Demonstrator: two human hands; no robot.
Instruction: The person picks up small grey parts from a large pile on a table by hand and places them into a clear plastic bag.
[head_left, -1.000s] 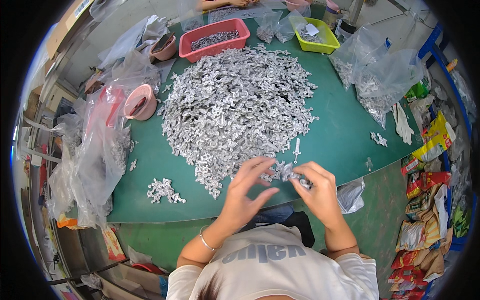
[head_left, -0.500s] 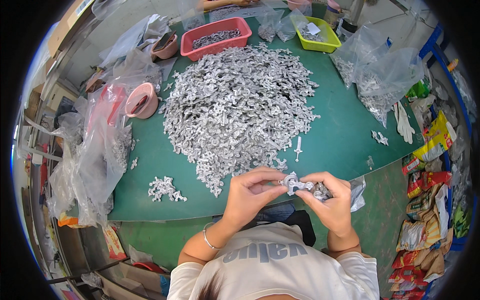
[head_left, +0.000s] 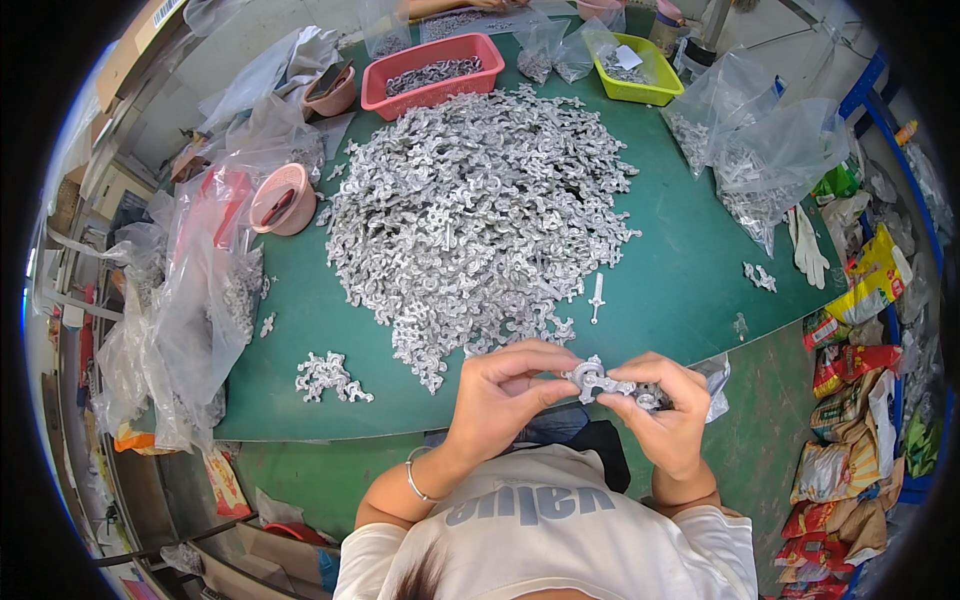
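Note:
Close to the table's front edge, my left hand (head_left: 505,396) pinches one end of a silver-grey, lobed metal casting (head_left: 591,380) between thumb and fingertips. The thumb and forefinger of my right hand (head_left: 668,412) grip its other end. More grey metal pieces (head_left: 652,397) sit in the curl of my right hand, partly hidden by the fingers. A large heap of similar castings (head_left: 480,220) lies beyond my hands. Just right of it is a sword-shaped metal piece (head_left: 597,298). To the left of my left hand rests a small cluster of castings (head_left: 333,378).
The green table (head_left: 690,290) carries a red basin (head_left: 433,75) and a yellow-green basin (head_left: 637,75) of metal parts at the back. A pink basket (head_left: 285,200) and plastic bags stand left. Bags of parts (head_left: 755,170) and a white glove (head_left: 806,248) lie right.
The casting has turned between my fingertips and shows a different side. Both hands have shifted slightly, staying close together near the table edge.

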